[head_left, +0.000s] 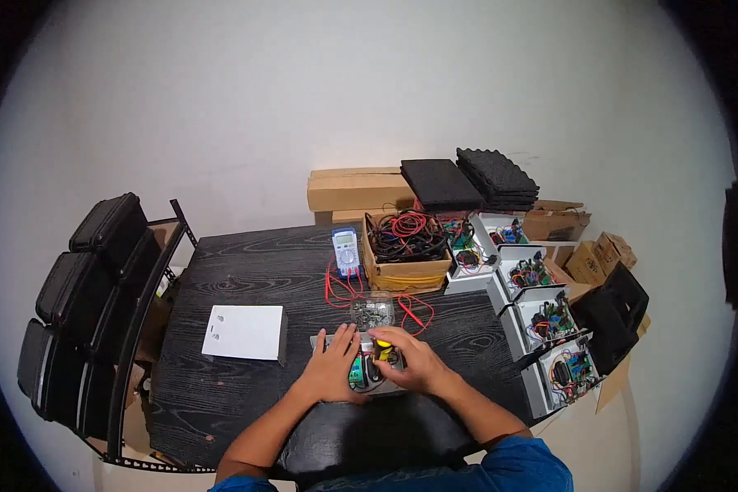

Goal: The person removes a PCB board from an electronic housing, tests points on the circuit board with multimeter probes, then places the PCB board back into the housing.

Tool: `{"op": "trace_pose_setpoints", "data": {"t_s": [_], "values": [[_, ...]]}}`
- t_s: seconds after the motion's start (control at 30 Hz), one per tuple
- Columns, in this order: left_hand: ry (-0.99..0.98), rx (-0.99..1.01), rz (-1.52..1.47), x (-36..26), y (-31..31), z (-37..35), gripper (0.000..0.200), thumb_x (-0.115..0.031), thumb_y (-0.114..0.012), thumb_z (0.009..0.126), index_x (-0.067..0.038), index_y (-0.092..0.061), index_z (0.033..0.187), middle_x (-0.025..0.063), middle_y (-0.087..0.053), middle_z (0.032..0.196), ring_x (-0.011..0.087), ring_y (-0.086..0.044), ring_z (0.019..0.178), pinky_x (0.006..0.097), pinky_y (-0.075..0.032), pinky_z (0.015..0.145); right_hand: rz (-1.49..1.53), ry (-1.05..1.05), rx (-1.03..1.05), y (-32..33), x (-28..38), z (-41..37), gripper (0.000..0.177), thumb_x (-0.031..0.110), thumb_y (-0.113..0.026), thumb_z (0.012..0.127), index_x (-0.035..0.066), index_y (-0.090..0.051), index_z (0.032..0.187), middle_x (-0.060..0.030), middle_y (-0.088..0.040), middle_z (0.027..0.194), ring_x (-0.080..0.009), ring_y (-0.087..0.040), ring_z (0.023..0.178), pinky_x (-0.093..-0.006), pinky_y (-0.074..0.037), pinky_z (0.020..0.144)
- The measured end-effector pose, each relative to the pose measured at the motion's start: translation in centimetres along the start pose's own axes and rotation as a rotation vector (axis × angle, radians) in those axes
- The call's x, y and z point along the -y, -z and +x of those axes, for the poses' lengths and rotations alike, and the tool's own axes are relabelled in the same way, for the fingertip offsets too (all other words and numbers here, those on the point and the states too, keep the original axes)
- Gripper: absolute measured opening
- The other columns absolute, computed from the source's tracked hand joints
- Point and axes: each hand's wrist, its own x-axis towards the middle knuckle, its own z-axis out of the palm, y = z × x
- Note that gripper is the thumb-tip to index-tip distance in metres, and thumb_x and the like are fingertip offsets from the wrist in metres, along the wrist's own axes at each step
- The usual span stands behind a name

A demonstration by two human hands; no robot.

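In the head view, an opened electronics case (394, 386) with a green circuit board (357, 372) and wires lies near the table's front edge. My left hand (333, 366) rests flat on its left part, fingers stretched out and holding nothing. My right hand (416, 363) is closed around a yellow-and-black screwdriver (383, 348) that stands over the case; its tip is hidden. Just beyond the hands sits a clear plastic box (372, 311) of small parts too tiny to make out.
A multimeter (347, 252) with red leads stands beside a cardboard box (406, 277) of cables. To the left lies a white cover (244, 331). Several open cases with circuit boards (548, 319) line the right edge. Black cases (98, 271) fill a rack at left.
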Motion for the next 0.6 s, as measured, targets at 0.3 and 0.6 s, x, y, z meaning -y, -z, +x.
{"op": "trace_pose_setpoints", "data": {"t_s": [0.3,0.6], "values": [[0.003,0.015,0.029,0.0,0.2,0.1,0.14,-0.079,-0.081,0.062,0.01,-0.032,0.159,0.0289,-0.026,0.169,0.0426,-0.022,0.16,0.0697,-0.014,0.125,0.013,0.095,-0.078,0.6,0.4,0.3,0.072,0.007,-0.088,0.083,0.009,-0.047,0.143,-0.0219,-0.066,0.133,-0.0379,-0.07,0.117,-0.0429,-0.061,0.094],[-0.002,0.014,0.03,0.1,0.1,0.0,0.139,-0.078,-0.082,0.063,0.01,-0.032,0.159,0.0285,-0.027,0.168,0.0425,-0.022,0.16,0.0705,-0.014,0.125,-0.014,0.053,-0.025,0.4,-0.2,-0.8,0.077,0.001,-0.084,0.084,0.012,-0.039,0.146,-0.0225,-0.064,0.135,-0.0383,-0.071,0.118,-0.0435,-0.061,0.095]]}}
